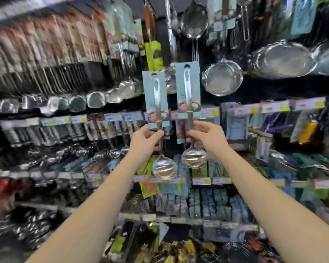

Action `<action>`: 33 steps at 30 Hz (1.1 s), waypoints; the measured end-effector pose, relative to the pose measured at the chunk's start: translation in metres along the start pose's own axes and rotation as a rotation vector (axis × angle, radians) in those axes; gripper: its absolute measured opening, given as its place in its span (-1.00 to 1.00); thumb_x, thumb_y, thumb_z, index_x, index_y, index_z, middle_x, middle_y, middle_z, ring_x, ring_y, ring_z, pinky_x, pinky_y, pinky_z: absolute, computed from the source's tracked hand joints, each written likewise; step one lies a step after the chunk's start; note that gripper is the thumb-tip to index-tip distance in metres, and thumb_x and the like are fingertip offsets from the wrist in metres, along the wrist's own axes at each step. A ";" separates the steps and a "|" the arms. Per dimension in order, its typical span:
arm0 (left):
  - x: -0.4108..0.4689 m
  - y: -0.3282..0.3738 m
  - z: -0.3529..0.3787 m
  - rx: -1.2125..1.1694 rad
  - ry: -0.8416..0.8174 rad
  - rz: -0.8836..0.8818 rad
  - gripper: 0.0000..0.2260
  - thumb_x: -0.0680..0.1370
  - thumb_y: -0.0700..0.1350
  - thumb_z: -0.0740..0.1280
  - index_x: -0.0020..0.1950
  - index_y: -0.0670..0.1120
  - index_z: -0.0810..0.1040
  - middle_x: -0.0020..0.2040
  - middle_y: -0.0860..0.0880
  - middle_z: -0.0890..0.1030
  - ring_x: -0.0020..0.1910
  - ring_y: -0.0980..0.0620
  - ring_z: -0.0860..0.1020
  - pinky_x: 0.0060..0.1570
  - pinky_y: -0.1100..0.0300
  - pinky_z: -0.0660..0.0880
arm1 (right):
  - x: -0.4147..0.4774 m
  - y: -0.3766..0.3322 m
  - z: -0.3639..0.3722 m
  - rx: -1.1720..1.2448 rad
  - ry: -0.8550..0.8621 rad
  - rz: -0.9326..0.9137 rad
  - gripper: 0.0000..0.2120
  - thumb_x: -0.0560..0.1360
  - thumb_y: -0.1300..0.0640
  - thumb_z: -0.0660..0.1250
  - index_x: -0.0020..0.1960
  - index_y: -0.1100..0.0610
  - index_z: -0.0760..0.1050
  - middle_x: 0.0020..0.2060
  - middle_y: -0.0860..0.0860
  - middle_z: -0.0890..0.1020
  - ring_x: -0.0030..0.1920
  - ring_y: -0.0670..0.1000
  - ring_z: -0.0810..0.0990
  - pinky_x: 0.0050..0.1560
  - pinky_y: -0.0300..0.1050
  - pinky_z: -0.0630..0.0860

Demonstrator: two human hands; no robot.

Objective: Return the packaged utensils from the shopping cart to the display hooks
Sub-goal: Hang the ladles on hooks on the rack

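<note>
left hand (147, 136): I have it pinched shut on the shaft of the left ladle (158, 118), just under its card. Thumb and fingers closed round the metal, arm raised.
right hand (207, 136): closed more loosely on the right ladle (188, 103), fingers curled at the shaft below the card, thumb side toward the handle. Grip looks firm enough, but blur hides the exact contact.
ladles: both upright, bowls down, blue cards up, side by side and just apart. Right one sits a bit higher. Each card has a hang hole near the top.
position: both held in the air in front of the rack, tops level with the row of hanging strainers (222, 80). I can't tell whether either hole is on a hook; no hook is resolvable through the motion blur.
rack (273, 108): shelves and pegs packed with carded utensils, price strips along the edges. Left side heavily smeared.
cart: not clearly in view; a jumble of items sits at the bottom edge, can't say what it is.
progress: two ladles in hand and at the display, neither visibly hung. My read is mid-task, at the hanging step.
left to do: find the matching hook, thread each card hole on, let go. How many items remain in the cart I can't judge.
</note>
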State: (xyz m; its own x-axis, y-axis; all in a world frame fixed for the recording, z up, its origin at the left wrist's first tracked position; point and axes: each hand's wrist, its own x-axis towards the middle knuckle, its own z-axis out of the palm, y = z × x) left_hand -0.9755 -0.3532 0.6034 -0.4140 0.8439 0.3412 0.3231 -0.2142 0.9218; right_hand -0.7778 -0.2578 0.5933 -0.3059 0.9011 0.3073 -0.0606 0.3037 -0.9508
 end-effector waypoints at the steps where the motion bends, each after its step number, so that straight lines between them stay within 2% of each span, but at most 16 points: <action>1: -0.001 -0.002 -0.017 0.011 0.021 -0.005 -0.89 0.62 -0.11 0.43 -0.07 0.05 0.56 -0.15 -0.05 0.62 -0.08 -0.05 0.63 -0.01 -0.06 0.67 | 0.003 0.000 0.016 0.023 -0.021 0.013 -0.69 0.55 0.33 0.46 0.27 0.14 0.61 -0.02 0.10 0.74 -0.26 -0.03 0.75 -0.19 -0.18 0.69; 3: -0.002 -0.007 -0.047 0.042 0.066 -0.005 -0.96 0.61 -0.06 0.44 -0.01 0.06 0.60 -0.09 -0.06 0.66 -0.05 -0.08 0.64 0.08 -0.15 0.64 | 0.011 0.000 0.046 0.034 -0.058 0.013 -0.67 0.54 0.31 0.48 0.29 0.17 0.61 0.05 0.16 0.74 -0.18 0.06 0.77 -0.06 -0.01 0.73; 5: -0.002 -0.012 -0.072 0.067 0.125 -0.018 -0.95 0.60 -0.04 0.45 -0.02 0.09 0.59 -0.14 -0.01 0.66 -0.12 -0.07 0.63 0.12 -0.18 0.61 | 0.019 0.003 0.075 0.021 -0.095 -0.002 -0.67 0.53 0.25 0.50 0.28 0.14 0.63 0.10 0.16 0.74 -0.03 0.16 0.76 0.01 0.09 0.71; 7: -0.001 -0.020 -0.093 0.080 0.160 -0.029 -0.92 0.60 -0.04 0.45 -0.07 0.11 0.59 -0.23 0.02 0.61 -0.18 -0.06 0.58 0.06 -0.19 0.62 | 0.029 0.006 0.101 0.036 -0.137 -0.005 -0.72 0.54 0.24 0.50 0.22 0.08 0.63 0.08 0.15 0.74 -0.03 0.17 0.76 0.00 0.06 0.69; 9: 0.001 -0.026 -0.112 0.091 0.177 -0.022 -0.95 0.61 -0.05 0.44 -0.03 0.09 0.60 -0.22 0.00 0.59 -0.17 -0.06 0.56 -0.02 -0.13 0.62 | 0.040 0.010 0.124 0.053 -0.167 -0.004 -0.74 0.54 0.26 0.49 0.22 0.12 0.64 -0.01 0.12 0.75 -0.12 0.13 0.78 0.01 0.07 0.69; 13: 0.017 -0.043 -0.145 0.086 0.233 -0.048 -0.95 0.61 -0.04 0.44 0.04 0.06 0.60 -0.18 0.04 0.61 -0.13 0.01 0.61 0.14 -0.14 0.62 | 0.060 0.014 0.169 0.058 -0.229 -0.021 -0.71 0.56 0.27 0.46 0.28 0.18 0.62 -0.01 0.11 0.76 -0.15 0.08 0.78 -0.21 -0.12 0.66; 15: 0.030 -0.049 -0.161 0.108 0.256 -0.050 -0.88 0.60 -0.02 0.44 0.11 0.06 0.57 -0.11 0.03 0.65 -0.06 -0.01 0.63 0.10 -0.05 0.62 | 0.074 0.017 0.190 0.074 -0.251 -0.024 -0.69 0.56 0.28 0.46 0.30 0.21 0.61 0.03 0.15 0.75 -0.17 0.07 0.77 -0.29 -0.20 0.60; 18: 0.051 -0.056 -0.184 0.114 0.279 -0.061 -0.58 0.61 0.00 0.43 0.44 0.02 0.42 -0.02 0.04 0.63 -0.02 0.06 0.63 -0.05 0.13 0.60 | 0.096 0.019 0.219 0.106 -0.295 -0.033 -0.73 0.56 0.32 0.44 0.25 0.25 0.62 -0.02 0.18 0.74 -0.26 0.06 0.75 -0.24 -0.16 0.66; 20: 0.066 -0.059 -0.199 0.145 0.306 -0.071 -0.45 0.59 0.05 0.45 0.53 -0.04 0.39 -0.01 0.03 0.64 0.02 0.02 0.65 0.05 -0.02 0.65 | 0.110 0.019 0.238 0.116 -0.318 -0.037 -0.77 0.57 0.35 0.43 0.21 0.21 0.62 -0.08 0.14 0.74 -0.29 0.03 0.74 -0.22 -0.16 0.68; 22: 0.080 -0.065 -0.214 0.162 0.326 -0.068 -0.69 0.59 0.05 0.45 0.30 0.01 0.57 -0.06 -0.01 0.66 0.03 -0.08 0.67 0.13 -0.16 0.64 | 0.124 0.020 0.259 0.125 -0.350 -0.038 -0.77 0.56 0.36 0.43 0.19 0.18 0.62 -0.12 0.10 0.74 -0.30 0.02 0.74 -0.18 -0.11 0.70; 23: 0.085 -0.067 -0.220 0.152 0.322 -0.065 -0.80 0.60 0.03 0.45 0.19 0.04 0.58 -0.07 -0.04 0.66 0.04 -0.12 0.67 0.12 -0.15 0.64 | 0.133 0.022 0.269 0.129 -0.362 -0.037 -0.77 0.56 0.36 0.44 0.18 0.18 0.62 -0.13 0.09 0.75 -0.27 0.06 0.75 -0.11 -0.02 0.71; 25: 0.096 -0.073 -0.231 0.136 0.324 -0.056 -0.87 0.61 -0.02 0.43 0.10 0.14 0.51 -0.01 -0.10 0.67 0.05 -0.12 0.67 0.06 -0.08 0.66 | 0.148 0.027 0.290 0.127 -0.382 -0.049 -0.79 0.55 0.33 0.45 0.13 0.11 0.65 -0.12 0.08 0.76 -0.16 0.16 0.77 0.01 0.11 0.72; 27: 0.107 -0.079 -0.242 0.134 0.342 -0.053 -0.88 0.63 -0.05 0.41 0.01 0.16 0.51 -0.01 -0.06 0.68 0.02 -0.08 0.67 -0.03 0.05 0.63 | 0.161 0.031 0.309 0.125 -0.401 -0.074 -0.80 0.54 0.30 0.47 0.06 0.02 0.65 -0.08 0.09 0.77 -0.08 0.18 0.76 0.03 0.12 0.72; 28: 0.113 -0.083 -0.248 0.138 0.360 -0.054 -0.92 0.62 -0.05 0.42 0.00 0.13 0.55 -0.03 -0.06 0.68 0.01 -0.10 0.67 -0.06 0.07 0.63 | 0.167 0.033 0.319 0.122 -0.417 -0.088 -0.80 0.54 0.29 0.47 0.09 0.04 0.66 -0.06 0.09 0.77 -0.08 0.15 0.77 0.03 0.10 0.72; 30: 0.123 -0.090 -0.260 0.153 0.398 -0.069 -0.97 0.61 -0.03 0.43 0.02 0.07 0.60 -0.02 -0.17 0.68 0.00 -0.14 0.67 -0.01 -0.05 0.67 | 0.176 0.037 0.337 0.117 -0.441 -0.104 -0.79 0.55 0.28 0.46 0.15 0.10 0.66 -0.07 0.07 0.77 -0.12 0.09 0.76 0.01 0.08 0.71; 33: 0.135 -0.101 -0.277 0.149 0.414 -0.099 -0.81 0.59 0.00 0.46 0.10 -0.08 0.60 0.03 -0.27 0.66 -0.07 -0.09 0.64 0.08 -0.23 0.64 | 0.188 0.044 0.360 0.111 -0.457 -0.116 -0.80 0.54 0.27 0.47 0.08 0.01 0.64 -0.09 0.05 0.76 -0.09 0.09 0.75 0.02 0.09 0.72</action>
State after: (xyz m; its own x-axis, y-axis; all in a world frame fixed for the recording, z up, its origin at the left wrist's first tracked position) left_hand -1.2996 -0.3533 0.6074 -0.7449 0.5826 0.3253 0.3712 -0.0433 0.9275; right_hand -1.1797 -0.1866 0.5952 -0.6755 0.6278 0.3867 -0.2120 0.3369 -0.9173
